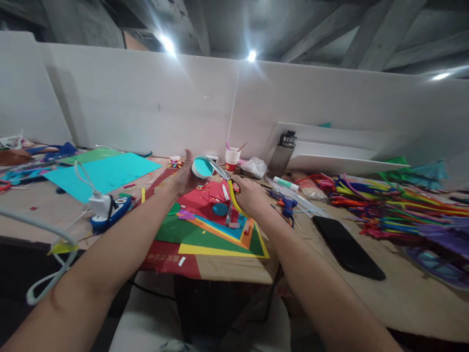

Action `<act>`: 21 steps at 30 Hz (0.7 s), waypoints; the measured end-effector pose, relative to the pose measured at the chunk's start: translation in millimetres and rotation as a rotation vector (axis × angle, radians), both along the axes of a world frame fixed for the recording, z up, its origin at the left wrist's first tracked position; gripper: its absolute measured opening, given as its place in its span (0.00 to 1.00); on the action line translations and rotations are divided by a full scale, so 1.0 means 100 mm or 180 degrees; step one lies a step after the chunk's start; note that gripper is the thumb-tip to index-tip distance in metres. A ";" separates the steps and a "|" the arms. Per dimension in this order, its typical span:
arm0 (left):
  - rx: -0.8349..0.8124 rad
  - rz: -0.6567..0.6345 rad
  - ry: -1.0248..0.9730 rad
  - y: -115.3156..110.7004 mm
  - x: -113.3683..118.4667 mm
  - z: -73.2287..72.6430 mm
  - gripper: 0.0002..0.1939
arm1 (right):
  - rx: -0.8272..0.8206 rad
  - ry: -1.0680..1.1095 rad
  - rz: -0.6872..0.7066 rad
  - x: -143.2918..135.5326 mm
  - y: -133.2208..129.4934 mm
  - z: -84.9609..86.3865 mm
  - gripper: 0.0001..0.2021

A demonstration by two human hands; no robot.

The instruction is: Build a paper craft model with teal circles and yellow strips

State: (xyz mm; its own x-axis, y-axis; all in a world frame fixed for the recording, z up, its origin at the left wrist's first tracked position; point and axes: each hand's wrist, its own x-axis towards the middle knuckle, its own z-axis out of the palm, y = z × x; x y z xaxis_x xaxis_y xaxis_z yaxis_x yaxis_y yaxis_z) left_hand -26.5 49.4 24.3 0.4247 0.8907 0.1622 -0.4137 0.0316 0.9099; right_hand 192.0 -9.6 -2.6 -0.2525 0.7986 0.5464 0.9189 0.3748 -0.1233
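Note:
My left hand (pixel 185 178) holds up a round teal paper disc (pixel 202 167) with a white rim, above the table. My right hand (pixel 249 195) grips yellow-handled scissors (pixel 226 182), whose blades reach up to the disc's right edge. Both hands hover over a stack of coloured paper sheets (pixel 205 234) in red, green, yellow, orange and blue. A small teal round piece (pixel 220 209) lies on the red sheet below the hands.
A large teal sheet (pixel 102 173) lies at left beside a white charger (pixel 100 204) with its cable. A paper cup (pixel 232 159), a metal bottle (pixel 283 152), a blue glue gun (pixel 287 206), a black phone (pixel 346 247) and several coloured strips (pixel 388 205) sit at right.

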 end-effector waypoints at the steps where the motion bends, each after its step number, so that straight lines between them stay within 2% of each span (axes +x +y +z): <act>1: -0.0016 0.0042 -0.0022 0.01 0.00 0.00 0.41 | -0.0023 -0.0013 -0.0027 0.00 0.00 0.00 0.22; 7: -0.0018 0.0248 -0.0148 0.03 0.04 -0.05 0.35 | -0.0133 0.0017 -0.0126 -0.02 -0.01 0.02 0.21; 14: 0.0014 -0.0133 0.0205 -0.06 0.07 -0.03 0.37 | -0.0063 0.0030 -0.0126 -0.01 -0.02 0.01 0.21; 21: -0.0099 -0.0197 0.0210 -0.03 0.06 -0.06 0.42 | -0.0116 -0.0120 -0.0122 0.00 0.02 -0.04 0.23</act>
